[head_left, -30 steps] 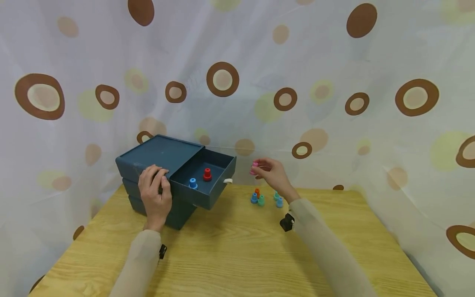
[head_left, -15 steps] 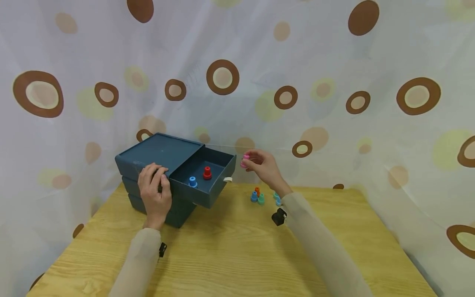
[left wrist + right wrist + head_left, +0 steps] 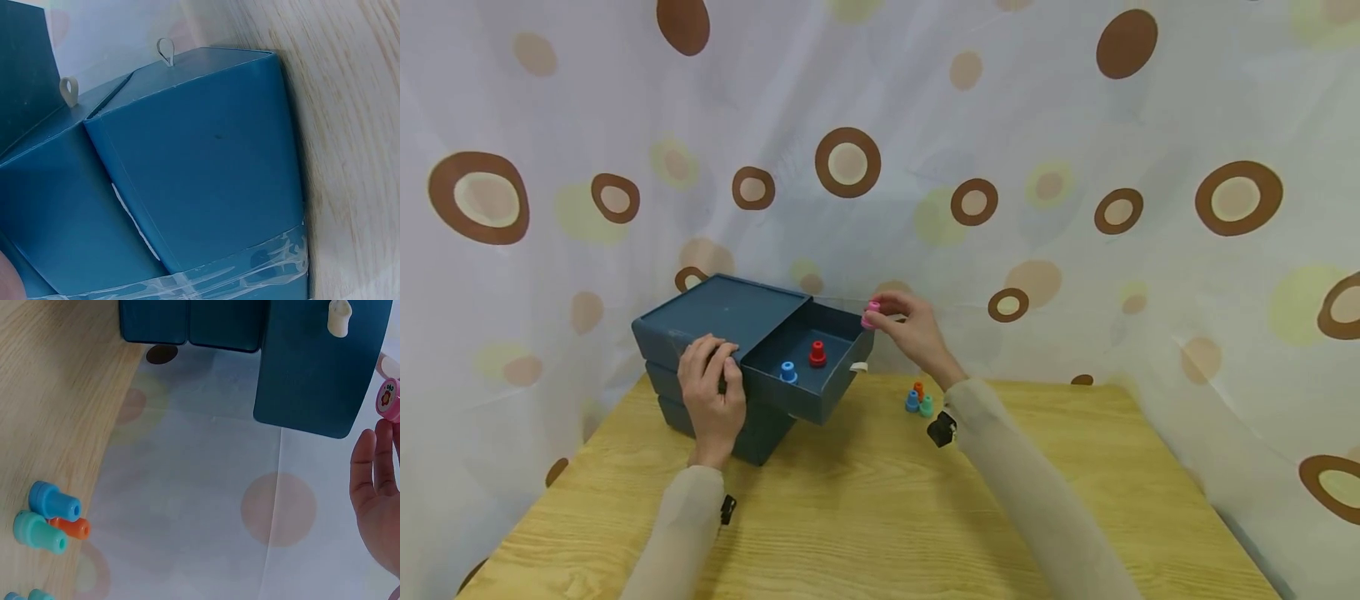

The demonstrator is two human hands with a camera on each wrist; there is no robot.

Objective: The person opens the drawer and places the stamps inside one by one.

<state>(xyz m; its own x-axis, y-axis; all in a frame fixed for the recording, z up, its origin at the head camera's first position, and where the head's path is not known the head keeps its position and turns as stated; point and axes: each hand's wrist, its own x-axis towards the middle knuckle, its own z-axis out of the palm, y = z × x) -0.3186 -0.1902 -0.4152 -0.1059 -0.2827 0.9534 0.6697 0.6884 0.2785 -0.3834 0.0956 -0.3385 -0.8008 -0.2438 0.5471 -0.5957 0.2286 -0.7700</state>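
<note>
My left hand (image 3: 712, 404) rests against the side of a dark blue drawer cabinet (image 3: 722, 304), its fingers bent over the top edge. The cabinet's top drawer (image 3: 797, 404) is pulled out. Inside it stand a red stamp (image 3: 817, 355) and a blue stamp (image 3: 787, 372). My right hand (image 3: 917, 333) pinches a pink toy stamp (image 3: 871, 316) at the drawer's far right corner, level with its rim. In the right wrist view the pink stamp's base (image 3: 388, 399) bears a flower picture. Only a fingertip (image 3: 9, 278) of my left hand shows in the left wrist view.
On the wooden table (image 3: 865, 517) an orange stamp (image 3: 918, 390), a blue stamp (image 3: 912, 402) and a green stamp (image 3: 927, 407) stand in a cluster. Two more stamps (image 3: 39, 595) show at the right wrist view's edge. A patterned curtain (image 3: 880, 100) hangs behind.
My right hand has moved left and slightly up with the pink stamp, from beside the drawer to its corner. The right sleeve now covers the two stamps farther right. My left hand stays put.
</note>
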